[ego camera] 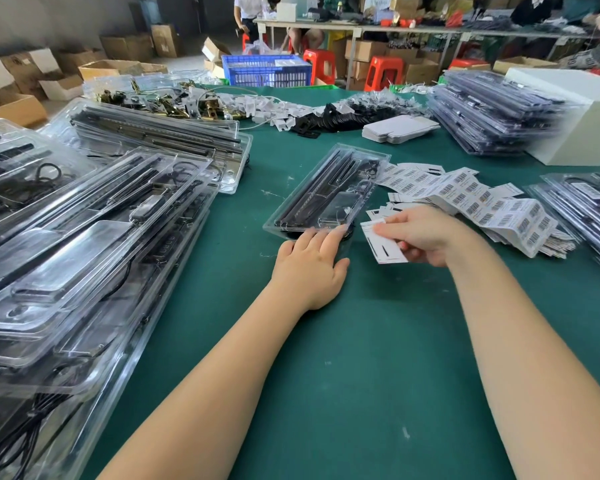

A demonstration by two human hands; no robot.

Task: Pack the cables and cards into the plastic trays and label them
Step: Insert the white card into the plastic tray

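Observation:
A clear plastic tray [329,188] holding black strips and cable lies on the green table [343,358] at centre. My left hand [309,268] rests flat with straight fingers on the tray's near edge. Just right of it, my right hand [426,237] pinches a small white card [383,244] with black marks, held slightly above the table. A long folded strip of barcode labels [482,202] spreads out behind my right hand. More small cards [385,211] lie loose by the strip.
Stacks of clear trays with cables fill the left side [84,244]. More packed trays sit far right [492,116] and at the right edge [586,202]. White box [579,116], flat cartons [399,129], black and brass parts at the back. People work at a distant table.

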